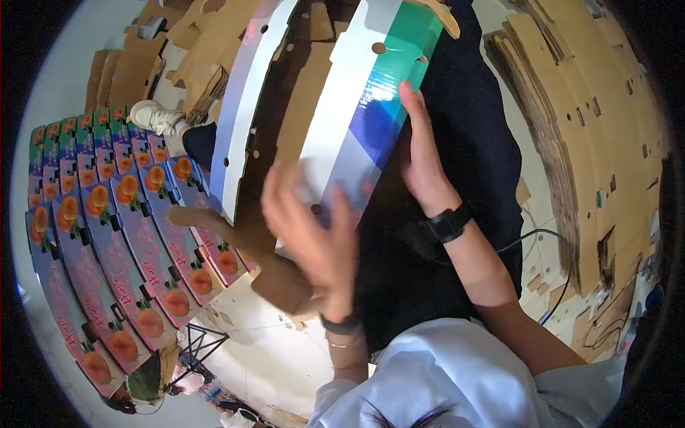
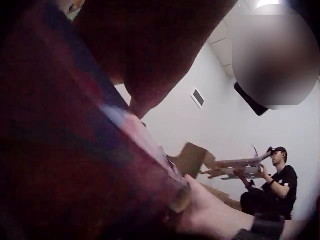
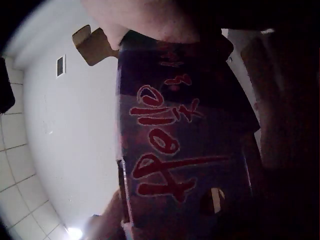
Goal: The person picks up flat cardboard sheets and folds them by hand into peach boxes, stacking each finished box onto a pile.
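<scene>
A printed cardboard box (image 1: 360, 107) with an open top and brown inside stands tilted before the person. Its right wall shows white, green, blue and lilac bands. Over the box's near end is the left hand (image 1: 310, 232), blurred, fingers spread and partly extended, close to the white flap edge. The right hand (image 1: 424, 157) lies along the outside of the right wall, one digit straight against it; its other fingers are hidden. In the right wrist view, red "Hello" lettering (image 3: 160, 145) runs along the box wall, with the right hand (image 3: 150, 20) over its upper end.
Rows of finished peach-printed boxes (image 1: 135, 250) stand at the left. Stacked flat cardboard (image 1: 578, 143) lies at the right, with a black cable (image 1: 564, 250) beside it. More cardboard pieces (image 1: 128, 71) are at the back left. Another person (image 2: 275, 185) sits holding cardboard in the left wrist view.
</scene>
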A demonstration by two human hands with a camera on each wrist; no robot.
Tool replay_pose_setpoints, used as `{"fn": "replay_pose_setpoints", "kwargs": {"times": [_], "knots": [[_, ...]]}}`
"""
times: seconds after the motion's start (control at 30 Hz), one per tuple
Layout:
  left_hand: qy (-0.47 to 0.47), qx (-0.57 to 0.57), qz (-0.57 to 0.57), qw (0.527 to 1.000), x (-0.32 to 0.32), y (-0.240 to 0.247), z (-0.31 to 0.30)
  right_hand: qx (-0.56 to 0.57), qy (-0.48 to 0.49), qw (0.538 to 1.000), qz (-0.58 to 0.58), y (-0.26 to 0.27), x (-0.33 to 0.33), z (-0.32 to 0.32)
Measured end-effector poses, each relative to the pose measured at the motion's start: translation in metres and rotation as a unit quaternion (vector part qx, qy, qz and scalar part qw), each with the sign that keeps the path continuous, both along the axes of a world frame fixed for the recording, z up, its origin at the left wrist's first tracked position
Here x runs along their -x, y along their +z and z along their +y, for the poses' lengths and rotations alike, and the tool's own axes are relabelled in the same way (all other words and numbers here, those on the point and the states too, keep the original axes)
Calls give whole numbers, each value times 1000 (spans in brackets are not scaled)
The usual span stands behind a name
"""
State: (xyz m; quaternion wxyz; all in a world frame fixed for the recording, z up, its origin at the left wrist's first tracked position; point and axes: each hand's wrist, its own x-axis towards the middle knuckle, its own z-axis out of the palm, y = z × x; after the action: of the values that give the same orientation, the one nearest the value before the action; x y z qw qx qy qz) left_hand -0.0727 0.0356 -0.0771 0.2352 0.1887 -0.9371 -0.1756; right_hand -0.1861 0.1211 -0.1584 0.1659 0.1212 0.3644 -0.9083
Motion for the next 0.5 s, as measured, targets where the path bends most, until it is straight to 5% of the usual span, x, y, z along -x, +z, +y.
{"fn": "replay_pose_setpoints", "kwargs": {"times": [0.1,0.23,0.3,0.37,0.43,0.5], "knots": [[150,-39,-122,980,-15,-5,-45,-10,-30,999,-21,8,-5,-8],[163,-145,-181,959,-20,13,-53,1,17,1000,-21,9,-7,-6],[108,-240,1,965,-25,16,-51,4,15,1000,-12,3,-8,-9],[139,34,-10,990,-35,26,-55,5,13,1000,-2,-1,-5,-10],[76,157,50,983,-33,41,-39,120,25,991,-47,3,-1,-10],[33,168,59,984,-40,53,-26,98,82,991,-32,7,1,-1]]}}
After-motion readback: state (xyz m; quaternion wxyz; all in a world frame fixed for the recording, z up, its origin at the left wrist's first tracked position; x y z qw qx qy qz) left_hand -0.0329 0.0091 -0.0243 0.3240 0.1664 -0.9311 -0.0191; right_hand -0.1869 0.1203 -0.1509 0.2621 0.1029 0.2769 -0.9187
